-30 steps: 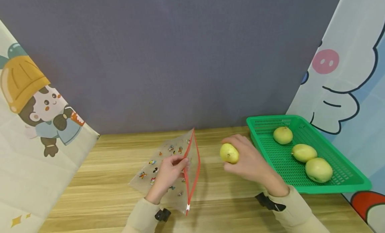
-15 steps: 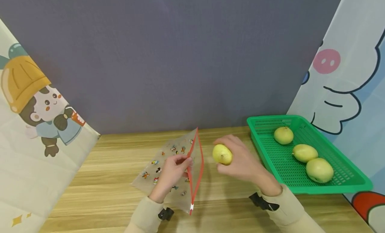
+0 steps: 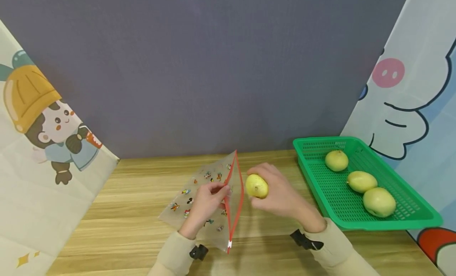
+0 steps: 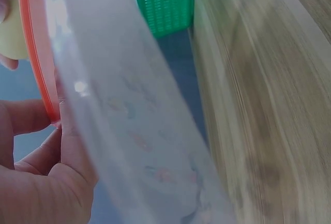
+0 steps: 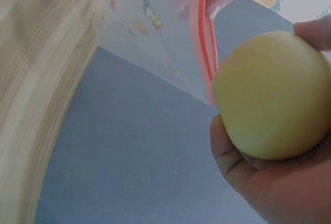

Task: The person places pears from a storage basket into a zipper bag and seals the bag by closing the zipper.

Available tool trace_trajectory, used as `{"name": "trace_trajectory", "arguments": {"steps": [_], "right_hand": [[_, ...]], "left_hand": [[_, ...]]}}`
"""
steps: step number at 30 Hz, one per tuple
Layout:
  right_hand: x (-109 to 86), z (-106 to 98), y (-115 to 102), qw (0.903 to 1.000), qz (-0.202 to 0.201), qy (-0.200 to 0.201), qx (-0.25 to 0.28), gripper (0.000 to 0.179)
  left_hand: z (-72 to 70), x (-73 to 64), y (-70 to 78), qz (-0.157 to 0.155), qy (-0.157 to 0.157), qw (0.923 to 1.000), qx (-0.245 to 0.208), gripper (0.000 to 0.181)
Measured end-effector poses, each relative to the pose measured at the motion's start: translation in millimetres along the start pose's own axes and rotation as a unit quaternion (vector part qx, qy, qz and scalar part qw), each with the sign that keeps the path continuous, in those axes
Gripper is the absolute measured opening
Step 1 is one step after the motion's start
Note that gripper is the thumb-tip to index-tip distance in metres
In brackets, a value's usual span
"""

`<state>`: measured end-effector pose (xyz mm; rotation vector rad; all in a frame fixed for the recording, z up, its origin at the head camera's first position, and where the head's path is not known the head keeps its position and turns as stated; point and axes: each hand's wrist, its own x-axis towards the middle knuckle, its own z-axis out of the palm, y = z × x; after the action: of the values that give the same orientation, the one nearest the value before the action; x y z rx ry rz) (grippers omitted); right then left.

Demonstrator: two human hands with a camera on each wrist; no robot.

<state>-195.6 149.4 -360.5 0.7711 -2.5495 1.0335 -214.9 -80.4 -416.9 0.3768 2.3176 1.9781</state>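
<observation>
My left hand [image 3: 207,203] pinches the near side of the mouth of a clear slider zip bag [image 3: 213,228] printed with small cartoon figures. Red zip strips [image 4: 35,53] edge the bag's mouth, which gapes toward the right; a white slider [image 3: 229,244] sits at its near end. In my right hand [image 3: 276,191] is a pale yellow pear [image 3: 257,186], gripped with fingers and thumb around its sides. The pear is just right of the mouth, and overlaps the red edge in the right wrist view [image 5: 271,94].
A green mesh basket [image 3: 310,177] stands at the right, with 3 pears [image 3: 361,181] inside. Behind the wooden table [image 3: 124,205] rises a grey panel [image 3: 213,70]. Cartoon-printed cloths [image 3: 85,197] hang on both sides.
My right hand has carried the pear leftward, close to the bag's mouth. The left hand and bag have shifted slightly right in the view, with the mouth still held apart.
</observation>
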Motion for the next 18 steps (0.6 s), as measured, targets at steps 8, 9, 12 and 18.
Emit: {"name": "trace_trajectory", "arguments": {"steps": [8,9,12,18], "right_hand": [[3.3,8.7,-5.3,0.9989,-0.028,0.004,0.036,0.058],[3.8,9.9,-6.0,0.9988,-0.028,0.005,0.04,0.058],[5.7,13.5,-8.0,0.9979,-0.032,0.005,0.057,0.057],[8.7,20.2,-10.3,0.9943,-0.047,0.013,0.095,0.056]], "left_hand": [[2.3,2.8,1.1,0.001,-0.01,0.9999,0.005,0.023],[2.6,3.1,1.0,0.001,-0.012,0.9999,0.004,0.023],[3.9,3.9,1.1,0.005,-0.013,0.9999,0.005,0.022],[6.9,4.0,1.7,0.007,-0.016,0.9999,0.002,0.023]]}}
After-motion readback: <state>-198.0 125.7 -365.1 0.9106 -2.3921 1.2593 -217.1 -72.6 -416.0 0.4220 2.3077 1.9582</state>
